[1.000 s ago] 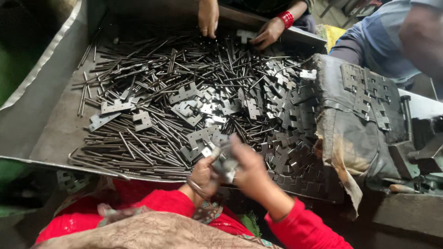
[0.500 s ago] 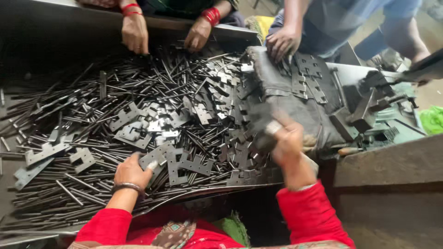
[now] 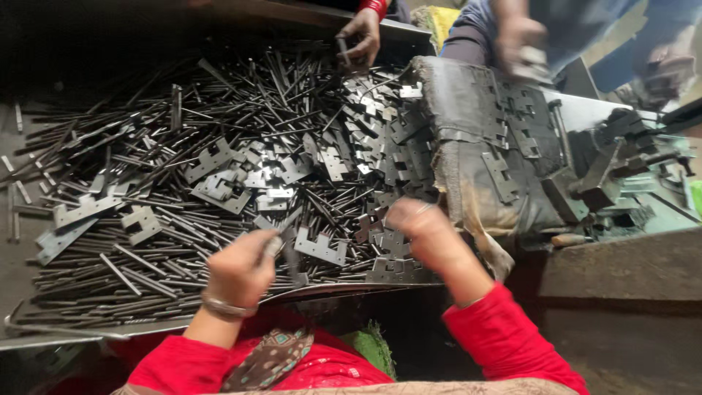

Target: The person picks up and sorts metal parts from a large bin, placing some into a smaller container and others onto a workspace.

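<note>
Two hands: mine, both low at the near edge of the tray (image 3: 88, 333).
Left hand (image 3: 238, 274): clenched on a thin metal pin (image 3: 272, 247), pinched up so it clears the pile.
Right hand (image 3: 424, 230): curled down onto the notched plates (image 3: 322, 249); blurred, so I cannot tell if it grips one.
Pins and plates: too many to count, heaped loose within reach.
Other hands: three I can count, one at the far rim (image 3: 362, 33).
</note>
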